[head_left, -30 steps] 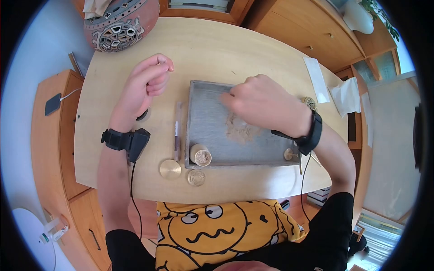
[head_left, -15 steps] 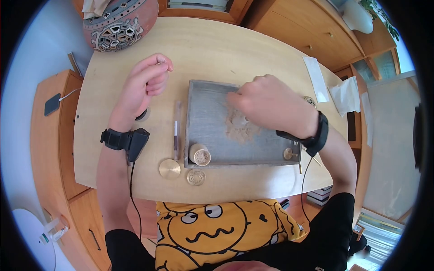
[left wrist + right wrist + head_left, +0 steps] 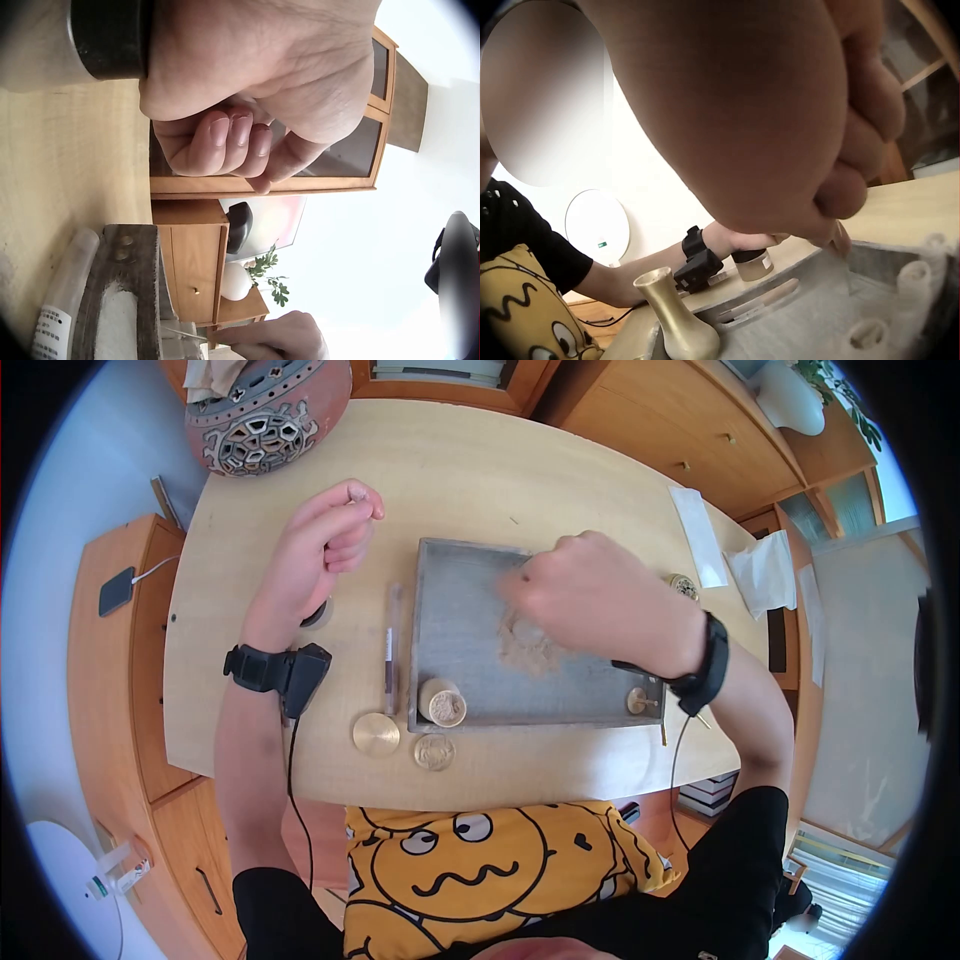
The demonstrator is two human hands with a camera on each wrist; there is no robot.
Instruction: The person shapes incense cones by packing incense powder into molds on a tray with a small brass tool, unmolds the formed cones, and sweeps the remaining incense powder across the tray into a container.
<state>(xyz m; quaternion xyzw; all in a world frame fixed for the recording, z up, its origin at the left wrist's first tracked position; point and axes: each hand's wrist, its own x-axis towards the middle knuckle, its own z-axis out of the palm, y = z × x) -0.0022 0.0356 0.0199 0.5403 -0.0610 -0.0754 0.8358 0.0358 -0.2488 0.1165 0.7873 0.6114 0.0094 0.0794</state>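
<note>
My right hand hovers over the grey wooden tray and pinches a thin stick, which slants from its fingertips in the left wrist view. Its lower end points down into the tray in the right wrist view. Under this hand, tan powder lies scattered on the tray floor. My left hand is raised left of the tray, fingers loosely curled, thumb and index tips together with nothing visible between them. Behind its wrist sits a dark-lidded small jar. A jar of powder stands in the tray's near left corner.
A labelled clear tube lies along the tray's left side. Near it are a brass lid and a patterned brass disc. A gold vase-shaped piece stands by the tray. A patterned clay pot occupies the far left corner.
The right hand has shifted slightly to the right over the tray, with small movements at the powder. The left hand stays in place.
</note>
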